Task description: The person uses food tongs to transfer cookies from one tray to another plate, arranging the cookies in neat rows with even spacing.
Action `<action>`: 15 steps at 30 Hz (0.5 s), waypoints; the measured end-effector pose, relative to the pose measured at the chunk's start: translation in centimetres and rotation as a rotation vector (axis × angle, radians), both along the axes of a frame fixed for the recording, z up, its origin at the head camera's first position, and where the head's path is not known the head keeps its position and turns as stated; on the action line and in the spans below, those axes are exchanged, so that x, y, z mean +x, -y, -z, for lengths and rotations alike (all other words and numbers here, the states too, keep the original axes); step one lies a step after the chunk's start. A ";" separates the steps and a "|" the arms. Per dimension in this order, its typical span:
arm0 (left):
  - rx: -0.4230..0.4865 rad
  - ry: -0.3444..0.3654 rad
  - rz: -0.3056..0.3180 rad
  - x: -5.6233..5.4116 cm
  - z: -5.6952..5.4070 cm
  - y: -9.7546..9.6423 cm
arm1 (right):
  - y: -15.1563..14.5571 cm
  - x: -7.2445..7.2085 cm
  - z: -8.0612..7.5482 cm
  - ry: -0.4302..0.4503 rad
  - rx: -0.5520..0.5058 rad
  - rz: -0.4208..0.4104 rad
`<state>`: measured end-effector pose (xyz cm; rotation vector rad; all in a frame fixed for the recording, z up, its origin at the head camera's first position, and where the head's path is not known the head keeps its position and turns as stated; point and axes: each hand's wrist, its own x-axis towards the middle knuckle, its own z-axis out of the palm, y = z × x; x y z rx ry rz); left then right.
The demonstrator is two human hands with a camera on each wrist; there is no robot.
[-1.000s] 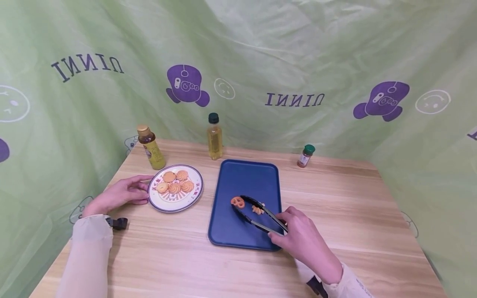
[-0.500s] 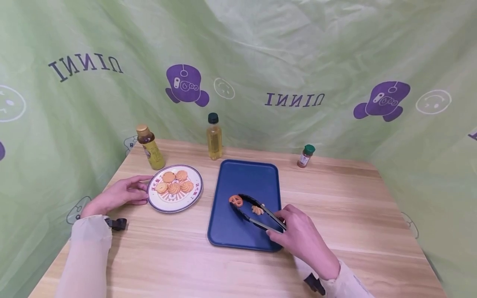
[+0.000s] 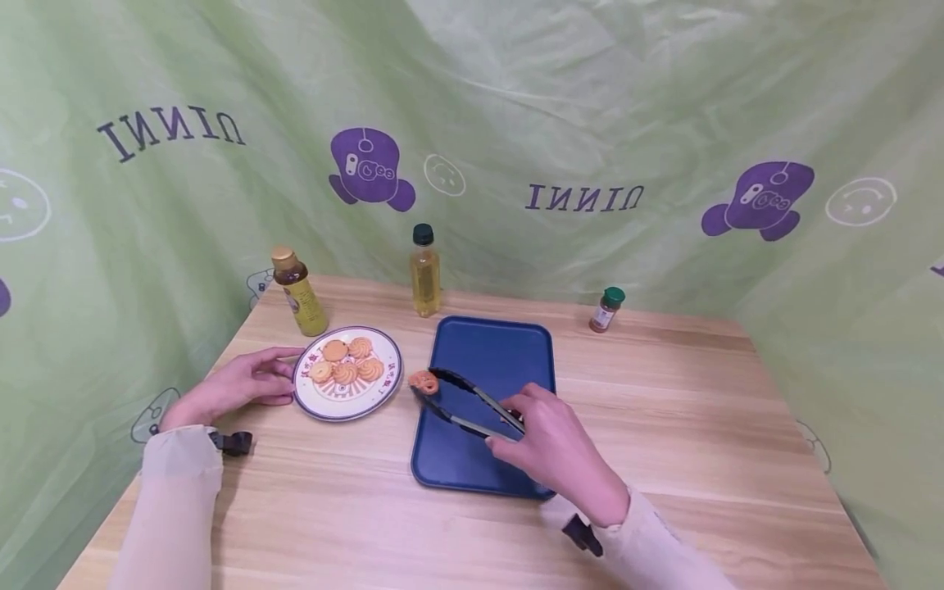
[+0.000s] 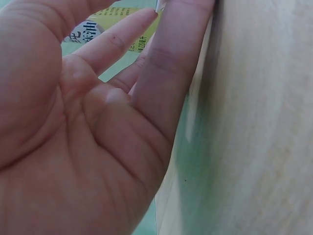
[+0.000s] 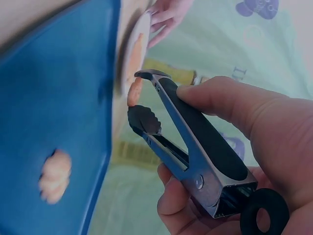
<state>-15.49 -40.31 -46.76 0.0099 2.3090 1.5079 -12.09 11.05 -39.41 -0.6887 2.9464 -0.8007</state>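
My right hand (image 3: 555,447) grips metal tongs (image 3: 451,419) with black tips. A pretzel-shaped cookie (image 3: 424,382) is pinched between the tips, over the left edge of the blue tray (image 3: 490,340). To the left stands a white plate (image 3: 332,404) with a dark rim, bearing several round and swirled cookies (image 3: 345,373). The fingers of my left hand (image 3: 239,381) rest at the plate's left rim, fairly straight in the left wrist view. Another cookie (image 5: 55,177) lies on the tray in the right wrist view; in the head view the tongs and right hand mostly hide it.
Behind the plate stands a bottle with a yellow label (image 3: 301,297). An oil bottle (image 3: 425,279) with a dark cap is behind the tray's left corner. A small green-capped jar (image 3: 605,311) stands at the back right. A green printed curtain (image 3: 487,123) surrounds the wooden table (image 3: 332,508).
The right hand has moved left with the tongs, carrying the pretzel-shaped cookie from above the tray's middle to its left edge. The left hand and plate stay in place.
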 end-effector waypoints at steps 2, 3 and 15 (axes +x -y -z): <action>-0.001 0.008 0.002 0.1 0.1 -0.1 | 1.1 -0.1 0.0 0.008 -0.014 -0.025; -0.001 0.012 0.002 0.2 0.1 -0.1 | 1.7 -0.2 0.0 0.014 -0.020 -0.039; 0.027 -0.003 0.012 0.0 -0.1 0.1 | 9.1 -1.1 -0.1 0.035 -0.051 -0.194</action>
